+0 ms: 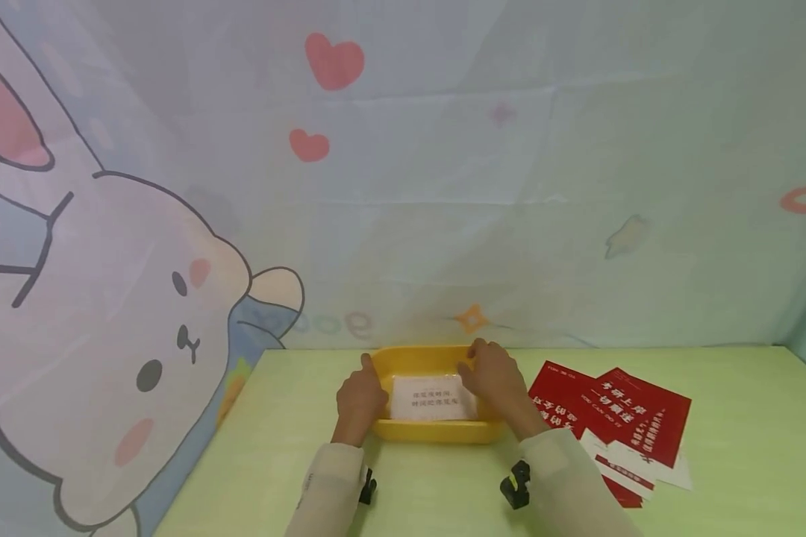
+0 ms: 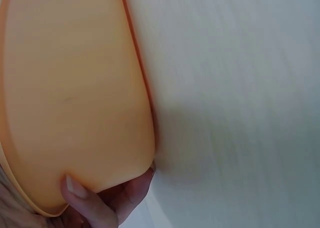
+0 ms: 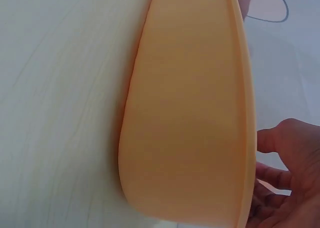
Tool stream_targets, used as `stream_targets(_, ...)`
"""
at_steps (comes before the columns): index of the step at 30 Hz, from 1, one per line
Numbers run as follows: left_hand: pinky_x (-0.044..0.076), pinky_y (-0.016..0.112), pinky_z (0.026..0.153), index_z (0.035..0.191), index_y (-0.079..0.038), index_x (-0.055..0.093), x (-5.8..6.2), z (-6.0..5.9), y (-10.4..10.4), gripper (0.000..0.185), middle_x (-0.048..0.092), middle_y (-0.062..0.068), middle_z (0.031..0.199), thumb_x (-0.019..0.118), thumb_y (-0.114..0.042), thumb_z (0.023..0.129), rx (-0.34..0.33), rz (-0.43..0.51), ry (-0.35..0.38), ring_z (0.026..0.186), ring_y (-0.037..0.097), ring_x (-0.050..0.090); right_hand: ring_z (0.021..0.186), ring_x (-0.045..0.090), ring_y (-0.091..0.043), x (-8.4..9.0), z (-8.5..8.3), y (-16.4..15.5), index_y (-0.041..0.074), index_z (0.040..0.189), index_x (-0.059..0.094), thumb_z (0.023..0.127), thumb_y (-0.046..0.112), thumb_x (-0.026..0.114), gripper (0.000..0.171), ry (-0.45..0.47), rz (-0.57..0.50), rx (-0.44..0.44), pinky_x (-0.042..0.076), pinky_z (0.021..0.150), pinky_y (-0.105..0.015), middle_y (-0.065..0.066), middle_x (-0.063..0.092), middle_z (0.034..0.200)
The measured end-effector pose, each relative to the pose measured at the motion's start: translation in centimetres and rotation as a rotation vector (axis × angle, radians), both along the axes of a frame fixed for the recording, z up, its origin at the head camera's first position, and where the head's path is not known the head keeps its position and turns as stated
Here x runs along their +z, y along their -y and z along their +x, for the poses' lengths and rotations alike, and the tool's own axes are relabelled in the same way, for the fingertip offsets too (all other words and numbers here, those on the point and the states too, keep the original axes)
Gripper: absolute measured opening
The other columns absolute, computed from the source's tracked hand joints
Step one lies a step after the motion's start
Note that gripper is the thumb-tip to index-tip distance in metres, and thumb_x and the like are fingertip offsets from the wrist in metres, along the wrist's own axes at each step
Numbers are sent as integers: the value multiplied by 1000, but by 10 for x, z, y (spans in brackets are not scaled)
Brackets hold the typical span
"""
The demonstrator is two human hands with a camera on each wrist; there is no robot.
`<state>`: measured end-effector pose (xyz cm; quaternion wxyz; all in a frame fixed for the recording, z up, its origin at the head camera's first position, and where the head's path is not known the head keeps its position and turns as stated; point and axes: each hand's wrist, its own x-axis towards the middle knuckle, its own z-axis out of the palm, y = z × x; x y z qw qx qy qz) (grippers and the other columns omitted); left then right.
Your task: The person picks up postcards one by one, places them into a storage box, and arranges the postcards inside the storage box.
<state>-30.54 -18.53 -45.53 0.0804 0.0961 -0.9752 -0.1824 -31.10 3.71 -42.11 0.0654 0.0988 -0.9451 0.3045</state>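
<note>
A yellow plastic basin [image 1: 436,431] sits at the back of the table, with a white card [image 1: 433,397] printed in dark characters lying inside it. My left hand [image 1: 361,395] grips the basin's left end. In the left wrist view, the thumb [image 2: 85,200] presses the outer wall while the other fingers curl at the bottom edge. At the right end, my right hand [image 1: 500,377] holds the far right part of the rim, thumb on the inner side. The right wrist view shows this hand [image 3: 285,173] beyond the near wall, which hides parts of its fingers.
Right of the basin, several red cards [image 1: 634,406] and white cards [image 1: 672,470] overlap in a loose pile on the pale green table [image 1: 443,492]. A cloth backdrop [image 1: 443,186] with a cartoon rabbit hangs behind the table. Black wrist cameras [image 1: 516,485] sit at both sleeves.
</note>
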Motion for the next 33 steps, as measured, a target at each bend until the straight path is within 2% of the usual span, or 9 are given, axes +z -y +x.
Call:
stream_targets(5,33,34,40,142,1,36,1,0,1,64,55,12,60,65,-5,85,-6,-11,-1,46,24,47,92,64,-34,1,-2,-8,-4,113,59,93,18,60,30,-116,-101,-21,55,79,-49,-22,63,105)
stream_targets(8,35,35,41,142,0,36,2,-1,1,65,56,13,61,65,-5,84,-8,-8,3,47,25,49,89,62,-35,-1,-2,-17,-4,112,58,91,16,60,28,-202,-148,-49,53,74,-47,-22,61,102)
stream_targets(10,37,36,42,142,-1,36,2,-2,1,65,58,14,65,66,-6,84,-7,-6,6,49,26,51,90,61,-36,-1,-3,-25,-4,113,57,91,17,59,31,-214,-170,-64,52,74,-47,-23,59,104)
stream_targets(15,42,38,45,144,-1,36,0,-6,1,67,62,16,71,67,-8,85,-7,-9,15,53,27,55,102,57,-44,0,-5,-55,-7,125,53,96,23,56,42,-142,-168,-114,50,86,-54,-30,53,117)
stream_targets(22,42,38,45,144,-1,35,3,-7,1,67,62,17,71,67,-8,86,-13,-4,9,53,28,55,107,49,-55,2,-4,-97,-7,132,47,96,27,55,50,-118,-87,-236,45,84,-62,-34,50,123)
stream_targets(27,43,38,46,146,1,35,3,-1,3,68,64,17,72,66,-8,87,-16,-12,17,54,28,56,110,44,-61,-9,-2,-121,-10,135,41,91,27,59,60,-57,-45,-299,42,87,-69,-41,44,126)
stream_targets(33,41,36,45,146,1,34,0,3,9,68,62,17,71,65,-7,86,-3,-9,17,54,27,54,108,40,-66,-23,3,-146,-18,138,31,87,35,66,82,22,36,-303,44,84,-72,-48,36,124)
